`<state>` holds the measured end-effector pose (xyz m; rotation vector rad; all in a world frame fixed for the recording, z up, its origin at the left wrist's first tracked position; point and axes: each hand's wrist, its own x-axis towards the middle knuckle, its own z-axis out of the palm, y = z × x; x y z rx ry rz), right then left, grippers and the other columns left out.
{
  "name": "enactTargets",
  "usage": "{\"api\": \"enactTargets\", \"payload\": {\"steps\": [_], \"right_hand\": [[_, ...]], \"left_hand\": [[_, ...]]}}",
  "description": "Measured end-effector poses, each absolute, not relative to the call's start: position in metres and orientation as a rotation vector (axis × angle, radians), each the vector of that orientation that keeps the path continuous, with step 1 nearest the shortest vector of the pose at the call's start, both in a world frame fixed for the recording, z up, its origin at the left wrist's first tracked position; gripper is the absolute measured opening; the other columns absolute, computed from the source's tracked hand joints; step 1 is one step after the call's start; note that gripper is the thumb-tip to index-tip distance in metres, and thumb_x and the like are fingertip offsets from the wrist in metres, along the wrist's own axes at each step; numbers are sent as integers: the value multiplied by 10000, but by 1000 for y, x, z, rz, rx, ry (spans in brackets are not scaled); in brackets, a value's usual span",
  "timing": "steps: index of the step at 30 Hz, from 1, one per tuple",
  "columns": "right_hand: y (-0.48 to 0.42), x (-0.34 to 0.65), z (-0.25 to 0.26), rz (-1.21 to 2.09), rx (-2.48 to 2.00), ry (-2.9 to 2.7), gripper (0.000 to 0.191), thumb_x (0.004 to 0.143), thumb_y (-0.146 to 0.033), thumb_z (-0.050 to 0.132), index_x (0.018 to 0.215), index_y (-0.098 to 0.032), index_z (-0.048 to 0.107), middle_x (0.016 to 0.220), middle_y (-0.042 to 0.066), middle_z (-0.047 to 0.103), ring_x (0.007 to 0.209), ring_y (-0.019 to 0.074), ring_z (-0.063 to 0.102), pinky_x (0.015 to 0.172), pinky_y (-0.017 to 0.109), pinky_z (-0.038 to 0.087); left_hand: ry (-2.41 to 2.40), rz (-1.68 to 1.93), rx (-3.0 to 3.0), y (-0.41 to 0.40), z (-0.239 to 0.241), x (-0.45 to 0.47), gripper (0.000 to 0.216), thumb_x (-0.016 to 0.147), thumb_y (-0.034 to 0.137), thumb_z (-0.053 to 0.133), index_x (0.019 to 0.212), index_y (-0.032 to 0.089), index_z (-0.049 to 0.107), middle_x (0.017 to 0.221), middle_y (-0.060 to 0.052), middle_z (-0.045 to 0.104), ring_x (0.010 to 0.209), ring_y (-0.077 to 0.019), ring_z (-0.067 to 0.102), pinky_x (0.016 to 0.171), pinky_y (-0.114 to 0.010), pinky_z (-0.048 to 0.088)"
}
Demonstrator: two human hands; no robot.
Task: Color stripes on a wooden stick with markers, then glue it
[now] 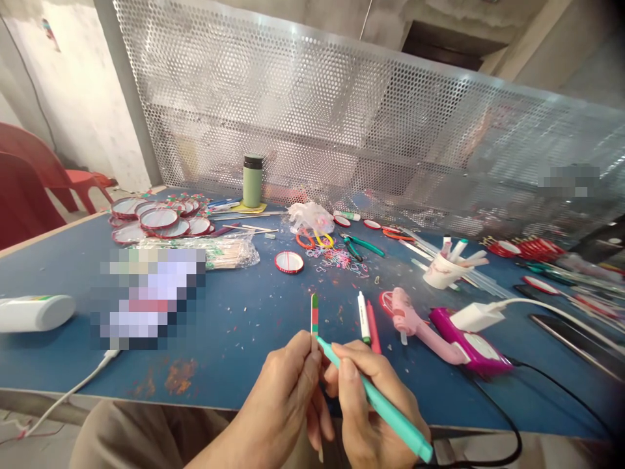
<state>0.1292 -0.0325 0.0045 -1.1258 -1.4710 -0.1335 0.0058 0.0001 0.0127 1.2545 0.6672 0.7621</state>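
My left hand point(288, 400) pinches the lower end of a wooden craft stick point(314, 314) and holds it upright; the stick is coloured in green and red bands. My right hand point(368, 407) grips a teal marker pen point(378, 404) like a pencil, its tip touching the stick just above my left fingers. Both hands hover over the near edge of the blue table point(234, 326).
A green marker point(362, 317) and a red marker point(373, 326) lie just beyond my hands. A pink glue gun point(415, 322) and a magenta device point(471, 348) with cables lie right. Round red-rimmed lids point(159, 218), a bag of sticks point(227, 253), a green flask point(252, 181), pliers point(364, 245) and a white cup of markers point(442, 270) sit farther back, before a perforated metal screen point(342, 117).
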Motion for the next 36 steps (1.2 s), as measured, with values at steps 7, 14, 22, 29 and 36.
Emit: {"api": "enactTargets", "payload": {"steps": [7,14,22,29,36], "right_hand": [[-34,129,3,-129,-1150,-1480,171,916,-117,573,983,-198,708,708,1,706,614,143,690,550,243,560],[-32,130,1,-110,-1102,-1483,189,915,-93,568,999,-202,697,728,-6,708,632,133,689,601,245,578],[-31,129,2,-113,-1082,-1485,197,906,-86,571,1004,-198,699,722,-5,703,614,136,678,622,263,585],[-30,129,3,-117,-1092,-1489,197,910,-87,567,1006,-201,696,727,-9,705,614,132,679,612,252,578],[-30,128,2,-136,-1110,-1474,178,919,-99,567,986,-204,694,721,-22,699,611,118,674,640,250,580]], "left_hand": [[683,762,1296,0,12,6,450,972,640,408,811,221,419,498,37,550,367,-88,521,379,-156,388],[673,751,1294,-1,9,6,449,976,638,401,815,220,419,508,35,565,359,-81,512,373,-150,378],[675,748,1285,0,13,5,471,954,671,415,801,225,407,509,34,554,369,-88,514,379,-158,378],[686,747,1285,-1,14,5,465,959,663,408,802,226,403,503,39,544,369,-84,512,378,-153,380],[673,749,1286,0,9,5,445,975,638,400,811,224,404,506,35,556,368,-81,505,373,-153,378]]}}
